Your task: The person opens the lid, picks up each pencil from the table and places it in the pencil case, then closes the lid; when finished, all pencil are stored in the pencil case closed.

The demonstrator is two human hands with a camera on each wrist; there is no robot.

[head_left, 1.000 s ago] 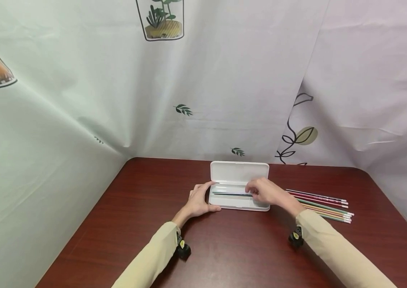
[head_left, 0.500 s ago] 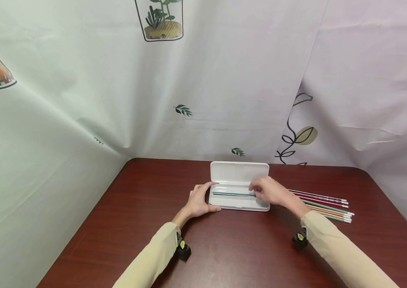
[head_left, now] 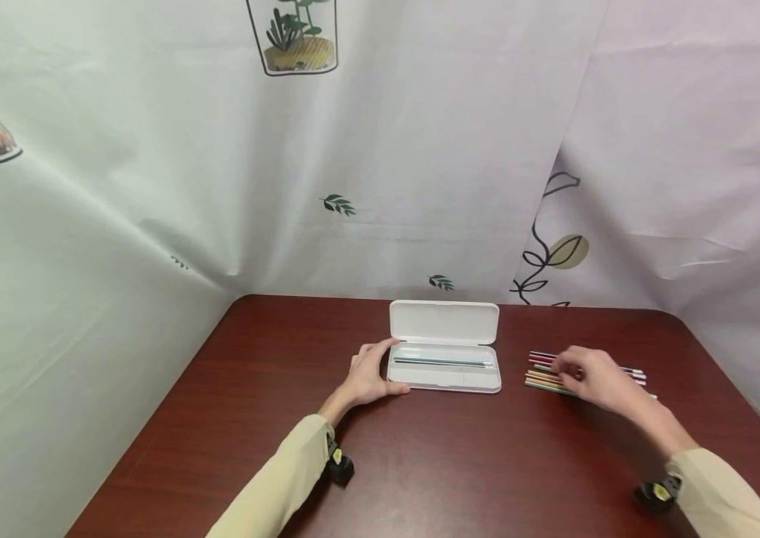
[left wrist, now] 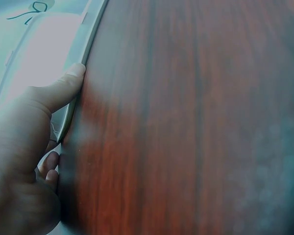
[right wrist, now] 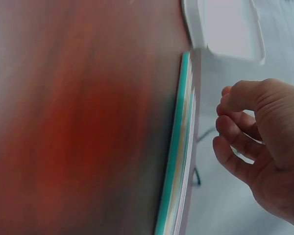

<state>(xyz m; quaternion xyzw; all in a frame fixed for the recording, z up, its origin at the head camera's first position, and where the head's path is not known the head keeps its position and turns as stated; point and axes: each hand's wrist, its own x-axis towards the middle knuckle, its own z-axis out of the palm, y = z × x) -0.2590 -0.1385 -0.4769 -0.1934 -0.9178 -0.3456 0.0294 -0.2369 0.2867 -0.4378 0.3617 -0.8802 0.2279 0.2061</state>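
A white pencil case (head_left: 447, 379) lies with its lid raised near the back of the table, and a few dark and pale-blue pencils (head_left: 440, 362) rest inside it. My left hand (head_left: 368, 375) holds the case's left end, thumb along the front edge and fingers toward the back; the left wrist view shows that thumb (left wrist: 68, 88) against the rim. Over a row of several coloured pencils (head_left: 544, 379) hovers my right hand (head_left: 595, 377), fingers loosely bent. In the right wrist view it is apart from the pencils (right wrist: 179, 142), with nothing visible between thumb and fingers.
Everything lies on a dark red-brown wooden table (head_left: 460, 463). A pale printed cloth (head_left: 420, 187) hangs behind and to the left of it. Each wrist wears a small black camera, such as the right wrist camera (head_left: 657, 493).
My right hand has left the pencil case and moved right to above the loose pencils. The pencils in the case now show uncovered. The left hand has stayed on the case.
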